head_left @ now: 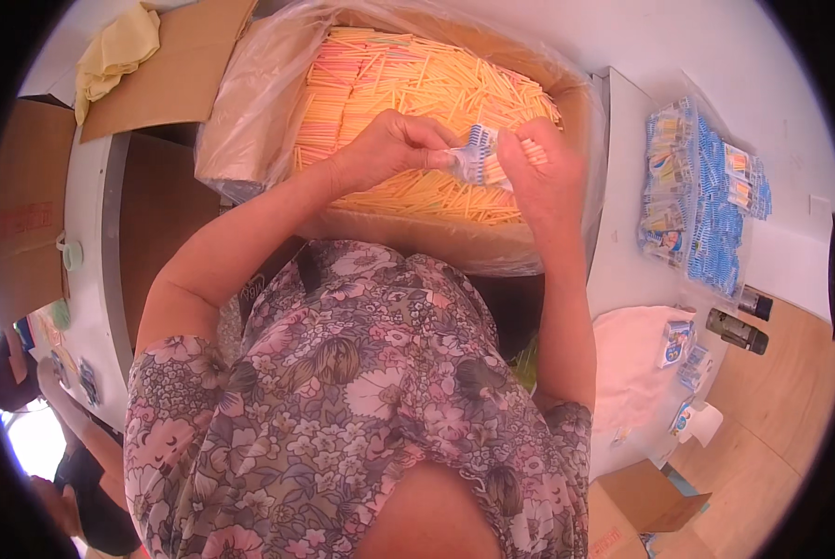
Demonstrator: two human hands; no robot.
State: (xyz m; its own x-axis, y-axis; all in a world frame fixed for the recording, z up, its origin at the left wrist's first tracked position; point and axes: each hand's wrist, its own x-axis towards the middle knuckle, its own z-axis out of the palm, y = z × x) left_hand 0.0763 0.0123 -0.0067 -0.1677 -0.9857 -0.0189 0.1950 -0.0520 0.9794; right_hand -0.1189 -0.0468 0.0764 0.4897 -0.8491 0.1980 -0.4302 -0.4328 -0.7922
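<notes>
Over carton (478, 244) | packet (481, 156): left end pinched in left grip (441, 156) | right end clamped in right grip (540, 166)

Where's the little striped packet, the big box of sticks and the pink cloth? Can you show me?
Striped packet (480, 159): head view, on its blue-and-white striped part.
Box of sticks (427, 239): head view, on its near wall.
Pink cloth (633, 361): head view, on its middle.
</notes>
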